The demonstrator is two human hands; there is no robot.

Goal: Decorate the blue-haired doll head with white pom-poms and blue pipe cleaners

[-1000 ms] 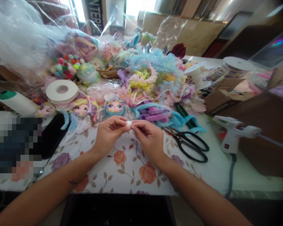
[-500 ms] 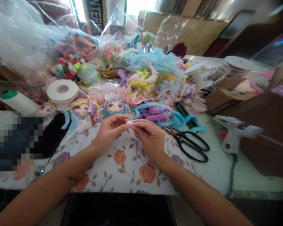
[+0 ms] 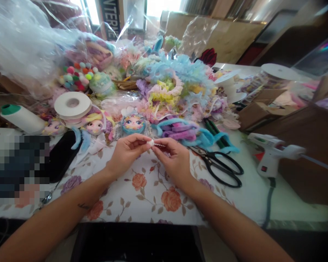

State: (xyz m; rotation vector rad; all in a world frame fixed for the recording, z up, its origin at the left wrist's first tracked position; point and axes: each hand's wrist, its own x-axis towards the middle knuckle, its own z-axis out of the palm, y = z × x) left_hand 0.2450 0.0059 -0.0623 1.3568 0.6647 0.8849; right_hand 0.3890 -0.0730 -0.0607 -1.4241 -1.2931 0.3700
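Between my fingertips is a small white piece [image 3: 151, 142], too small to make out clearly. My left hand [image 3: 128, 153] pinches it from the left. My right hand [image 3: 172, 157] is closed at its right side, and a short strand of white beads [image 3: 160, 145] shows between the right fingers. Both hands are just above the floral cloth [image 3: 142, 203]. Just behind them sits a doll head [image 3: 133, 123] with a blue lower edge. Black-handled scissors [image 3: 221, 167] lie to the right of my right hand.
A white glue gun [image 3: 269, 154] stands at the right beside a cardboard box [image 3: 308, 156]. Purple and blue fuzzy strips [image 3: 180, 130], ruffled trims [image 3: 177, 72] and a ribbon spool [image 3: 72, 104] are piled behind. A black phone [image 3: 57, 160] lies left.
The fingers of my right hand have shifted slightly, and the strand of white beads now shows between them. My left hand has hardly moved.
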